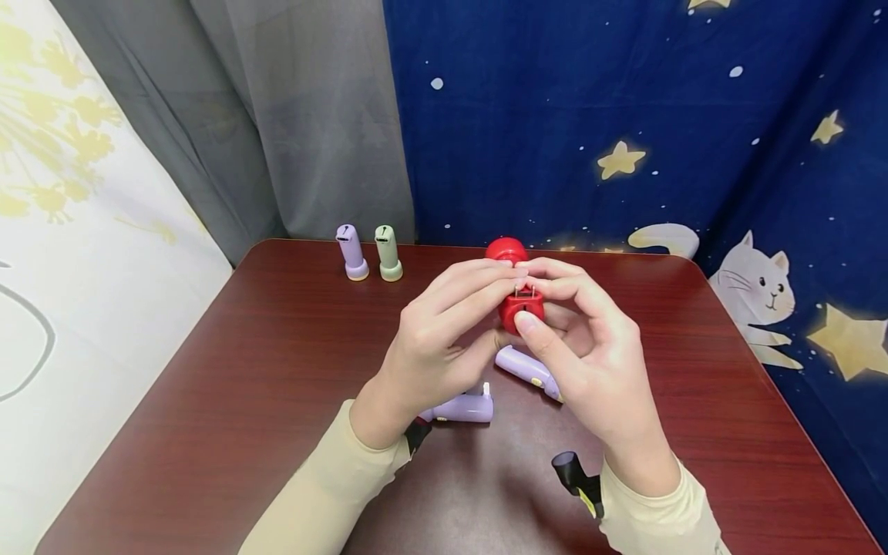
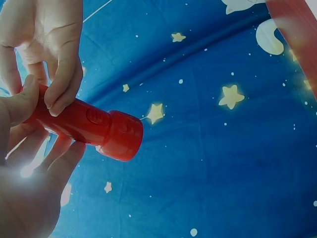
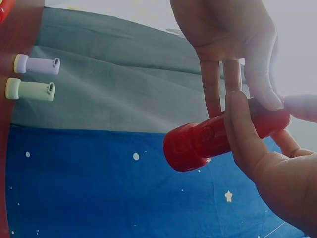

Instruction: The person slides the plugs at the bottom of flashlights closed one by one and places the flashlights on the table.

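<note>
Both hands hold a red flashlight (image 1: 522,308) above the table, its rear end facing me and its wide head pointing away. Metal plug prongs show at that rear end. My left hand (image 1: 444,327) grips it from the left, fingers over the top. My right hand (image 1: 597,354) grips the other side, with the thumb against the rear end. In the left wrist view the flashlight's head (image 2: 126,136) juts out past the fingers; a round button sits on the barrel. Beneath the hands lie two lilac flashlights, one on the left (image 1: 463,408) and one on the right (image 1: 530,370), both partly hidden.
At the back left of the brown table (image 1: 291,370) stand a lilac flashlight (image 1: 352,253) and a pale green one (image 1: 388,253). A grey curtain (image 1: 326,116) and a blue starry curtain (image 1: 527,116) hang behind. A red object (image 3: 5,9) is cut off in the right wrist view.
</note>
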`<state>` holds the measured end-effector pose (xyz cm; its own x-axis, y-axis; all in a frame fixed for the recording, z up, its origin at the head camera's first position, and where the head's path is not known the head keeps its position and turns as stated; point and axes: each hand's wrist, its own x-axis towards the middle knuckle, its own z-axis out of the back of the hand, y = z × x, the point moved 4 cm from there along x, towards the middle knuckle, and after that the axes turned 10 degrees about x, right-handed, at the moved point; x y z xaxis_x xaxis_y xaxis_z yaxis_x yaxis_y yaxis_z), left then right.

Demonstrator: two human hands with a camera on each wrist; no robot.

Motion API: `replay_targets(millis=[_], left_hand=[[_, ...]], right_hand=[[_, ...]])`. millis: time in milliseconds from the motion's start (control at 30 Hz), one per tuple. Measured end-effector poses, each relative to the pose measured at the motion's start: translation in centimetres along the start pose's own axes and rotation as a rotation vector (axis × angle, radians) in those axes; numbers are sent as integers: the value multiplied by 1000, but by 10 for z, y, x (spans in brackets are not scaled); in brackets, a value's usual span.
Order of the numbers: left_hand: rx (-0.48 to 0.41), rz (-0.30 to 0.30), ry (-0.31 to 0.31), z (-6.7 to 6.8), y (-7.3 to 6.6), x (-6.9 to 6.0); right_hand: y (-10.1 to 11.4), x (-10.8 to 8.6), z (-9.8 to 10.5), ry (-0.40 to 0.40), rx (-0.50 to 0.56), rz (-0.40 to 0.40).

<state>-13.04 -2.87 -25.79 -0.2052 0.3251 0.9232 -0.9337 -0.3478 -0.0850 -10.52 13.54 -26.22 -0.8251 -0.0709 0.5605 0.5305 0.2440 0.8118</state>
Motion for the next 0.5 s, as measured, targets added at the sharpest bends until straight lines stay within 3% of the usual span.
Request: replay_targets(millis=[500], left_hand=[[-3, 19, 4, 2, 1, 2]], right_hand=[[2, 2, -1, 38, 9, 15]])
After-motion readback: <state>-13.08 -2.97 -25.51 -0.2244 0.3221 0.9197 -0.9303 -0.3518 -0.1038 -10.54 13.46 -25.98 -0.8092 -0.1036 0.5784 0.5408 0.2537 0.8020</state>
